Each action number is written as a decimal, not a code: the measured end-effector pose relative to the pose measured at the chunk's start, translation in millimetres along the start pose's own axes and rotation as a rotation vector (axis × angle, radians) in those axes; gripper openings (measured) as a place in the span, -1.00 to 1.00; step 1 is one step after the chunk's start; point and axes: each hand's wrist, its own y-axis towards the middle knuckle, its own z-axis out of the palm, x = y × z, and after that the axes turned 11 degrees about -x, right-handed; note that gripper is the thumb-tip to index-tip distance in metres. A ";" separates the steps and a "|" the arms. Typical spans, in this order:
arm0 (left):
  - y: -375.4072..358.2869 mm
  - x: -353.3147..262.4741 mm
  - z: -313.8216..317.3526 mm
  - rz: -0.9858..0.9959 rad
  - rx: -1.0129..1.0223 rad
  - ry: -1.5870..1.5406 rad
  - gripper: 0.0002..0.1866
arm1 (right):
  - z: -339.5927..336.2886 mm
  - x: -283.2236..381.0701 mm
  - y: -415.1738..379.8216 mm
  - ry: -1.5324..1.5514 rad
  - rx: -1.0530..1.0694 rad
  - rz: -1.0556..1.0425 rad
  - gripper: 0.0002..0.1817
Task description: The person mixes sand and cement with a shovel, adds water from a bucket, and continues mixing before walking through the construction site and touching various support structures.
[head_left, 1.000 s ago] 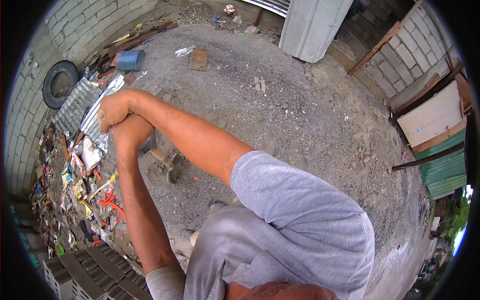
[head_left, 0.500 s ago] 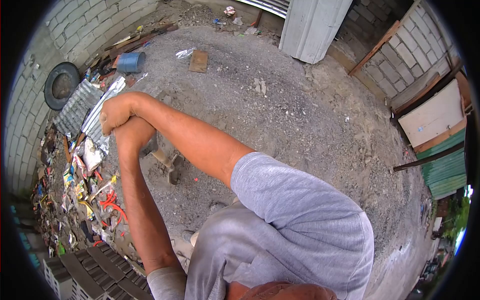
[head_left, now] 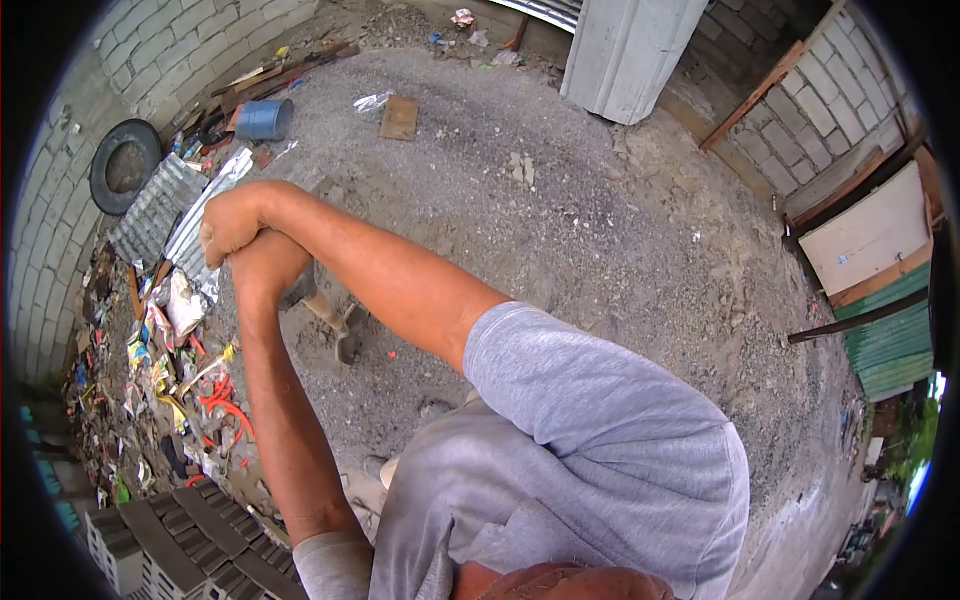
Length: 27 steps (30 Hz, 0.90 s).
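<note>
My right hand (head_left: pixel 232 222) is closed, with its fingers curled down at the left. It rests over the back of my left hand (head_left: pixel 272 260). The left hand's fingers are hidden under the right hand and its own wrist. What the right hand grips is out of sight. Just below the hands, a tool with a pale wooden-looking shaft (head_left: pixel 322 308) and a worn, curved end piece (head_left: pixel 346 346) shows between my forearms. A dark grey part joins it near the left wrist. Whether either hand holds this tool cannot be seen.
Scattered rubbish (head_left: pixel 165 390) and red tubing (head_left: pixel 232 412) lie left. Stacked concrete blocks (head_left: pixel 185 540) stand lower left. Beyond are corrugated sheet (head_left: pixel 158 215), a tyre (head_left: pixel 124 170), a blue bucket (head_left: pixel 264 120) and a board (head_left: pixel 399 118) on gravel ground (head_left: pixel 560 230). Block walls (head_left: pixel 190 45) border it.
</note>
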 end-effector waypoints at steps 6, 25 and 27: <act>2.7 -13.3 -24.8 -0.114 0.102 -0.079 -0.70 | 2.3 2.3 2.6 0.000 0.012 -0.030 -0.69; 2.4 6.6 -8.3 -0.035 0.012 -0.088 -0.70 | 0.3 8.1 7.1 -0.032 0.022 -0.012 -0.66; 3.9 3.0 -12.9 -0.090 0.051 -0.082 -0.70 | 0.7 6.7 8.6 -0.052 0.016 -0.020 -0.66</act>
